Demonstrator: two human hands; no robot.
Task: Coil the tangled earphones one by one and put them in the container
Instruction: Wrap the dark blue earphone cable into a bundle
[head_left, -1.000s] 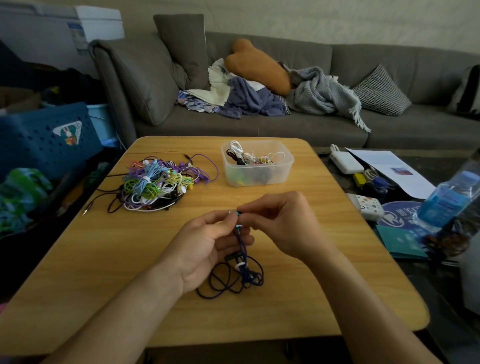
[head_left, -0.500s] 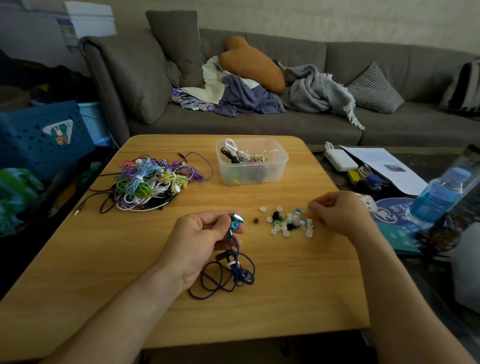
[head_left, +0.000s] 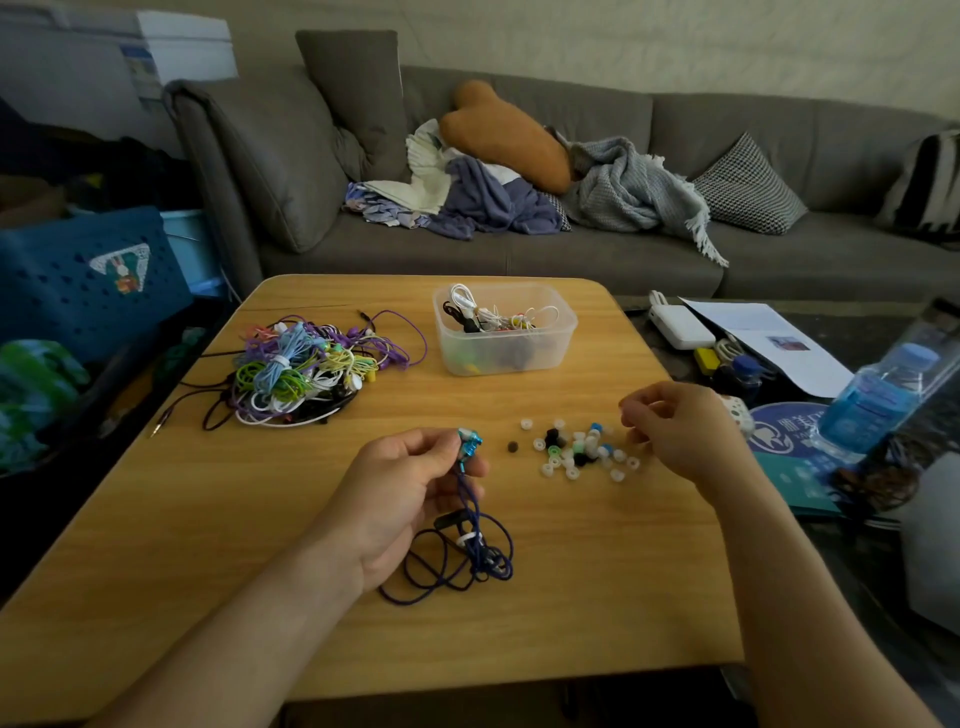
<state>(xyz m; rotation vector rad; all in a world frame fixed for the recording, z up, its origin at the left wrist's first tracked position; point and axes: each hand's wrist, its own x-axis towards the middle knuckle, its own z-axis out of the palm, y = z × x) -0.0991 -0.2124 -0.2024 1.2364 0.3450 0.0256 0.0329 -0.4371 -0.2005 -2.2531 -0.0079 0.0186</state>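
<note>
Left hand pinches blue earphones; no label readable.

Things on the table

Far left, the pile of earphones. Far right of it, the container. Nearer right, small ear tips.

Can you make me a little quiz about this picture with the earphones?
1. True or false: the left hand grips the blue earphones.
2. Where do the small ear tips lie? A) inside the container B) on the table beside the right hand C) on the sofa
3. Fill in: the tangled pile of earphones lies to the ____ of the container.

Key: 1 true; 2 B; 3 left
</note>
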